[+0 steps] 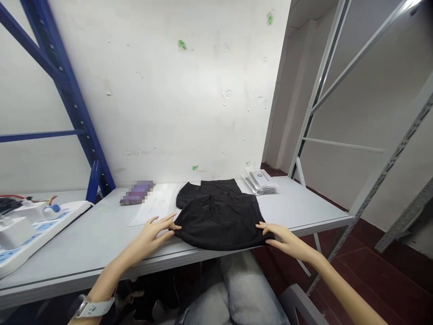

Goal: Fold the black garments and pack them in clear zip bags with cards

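Observation:
A black cloth garment point(223, 225) lies folded over itself near the front edge of the table, its exact kind not clear. At its left front corner, my left hand point(158, 234) pinches the fabric between thumb and fingers. My right hand point(279, 237) grips the opposite corner in the same way. Between the hands, the front hem curves slightly past the table edge. Behind it, more black fabric point(219, 186) is bunched and overlaps the garment's upper part; whether it is one piece cannot be seen.
A stack of white packets point(262, 183) sits at the back right. White paper sheets point(155, 205) lie left of the fabric, beside a blurred purple object point(137, 193). A white power strip point(67, 219) with plugs is at far left. Blue point(72, 99) and grey metal frames point(324, 85) flank the table.

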Demonstrator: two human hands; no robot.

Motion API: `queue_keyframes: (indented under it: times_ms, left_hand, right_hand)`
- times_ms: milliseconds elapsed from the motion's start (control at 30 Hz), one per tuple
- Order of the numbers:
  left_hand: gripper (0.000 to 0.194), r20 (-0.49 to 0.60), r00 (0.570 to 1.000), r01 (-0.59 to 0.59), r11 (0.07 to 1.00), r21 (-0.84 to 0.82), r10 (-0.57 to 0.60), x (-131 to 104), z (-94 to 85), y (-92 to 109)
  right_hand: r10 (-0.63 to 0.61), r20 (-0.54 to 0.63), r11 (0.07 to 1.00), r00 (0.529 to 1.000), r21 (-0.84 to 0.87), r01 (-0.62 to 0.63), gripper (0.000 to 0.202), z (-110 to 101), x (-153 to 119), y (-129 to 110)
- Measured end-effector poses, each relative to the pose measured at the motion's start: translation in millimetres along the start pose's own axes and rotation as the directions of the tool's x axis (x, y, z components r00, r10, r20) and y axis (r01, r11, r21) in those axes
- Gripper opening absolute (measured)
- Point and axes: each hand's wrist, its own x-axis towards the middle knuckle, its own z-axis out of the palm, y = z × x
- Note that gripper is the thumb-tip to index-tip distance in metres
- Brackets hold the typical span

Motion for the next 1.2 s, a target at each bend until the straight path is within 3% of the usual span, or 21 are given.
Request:
queue_keyframes:
  times_ms: [133, 300, 433, 567, 667, 733, 800, 867, 1000, 1100, 1200]
  left_hand:
    - [0.037, -0.177, 0.982, 0.033, 0.988, -0.154, -0.06, -8, -0.8, 12]
    - [0.039, -0.351, 0.911, 0.126, 0.957, -0.263, -0.217, -3, 13.9, 21]
    - [0.034, -0.408, 0.868, 0.247, 0.959, -0.138, -0.282, 21, 19.8, 23]
    - [0.026, -0.366, 0.859, 0.439, 0.882, 0.172, -0.357, 41, 17.7, 23]
    - [0.026, -0.326, 0.873, 0.456, 0.846, 0.277, -0.363, 38, 14.5, 20]
    - [0.031, -0.331, 0.859, 0.485, 0.826, 0.287, -0.389, 31, 11.0, 18]
    - [0.039, -0.308, 0.831, 0.546, 0.789, 0.283, -0.464, 24, 7.2, 17]
    - [0.047, -0.224, 0.815, 0.577, 0.779, 0.244, -0.534, 20, 5.3, 15]
    - [0.041, -0.061, 0.839, 0.542, 0.841, 0.005, -0.54, 22, 8.8, 10]
    - [0.028, -0.098, 0.85, 0.498, 0.851, -0.165, -0.517, 24, 8.4, 8]
    - [0.033, -0.183, 0.826, 0.46, 0.825, -0.329, -0.533, 24, -1.2, 14]
  right_hand:
    - [0.072, -0.113, 0.996, 0.991, 0.055, -0.066, 0.028, -3, -5, -1]
    - [0.093, -0.19, 0.992, 0.978, 0.104, -0.074, 0.035, -18, 17, -7]
    - [0.078, -0.355, 0.995, 0.932, 0.08, -0.053, 0.037, -28, 68, 4]
    - [0.113, -0.516, 0.965, 0.849, -0.145, -0.217, 0.029, -26, 119, 17]
    - [0.097, -0.553, 0.938, 0.827, -0.228, -0.262, 0.027, -16, 133, 17]
    - [0.06, -0.571, 0.924, 0.819, -0.279, -0.262, 0.031, -6, 130, 11]
    - [-0.019, -0.531, 0.917, 0.847, -0.346, -0.197, 0.035, 5, 121, -1]
    - [-0.128, -0.402, 0.905, 0.907, -0.421, -0.059, 0.039, 18, 111, -17]
    - [-0.24, -0.075, 0.884, 0.968, -0.43, 0.186, 0.051, 49, 101, -46]
    - [-0.215, 0.086, 0.902, 0.973, -0.365, 0.232, 0.056, 71, 101, -57]
    - [-0.167, 0.147, 0.91, 0.975, -0.357, 0.21, 0.058, 86, 101, -60]
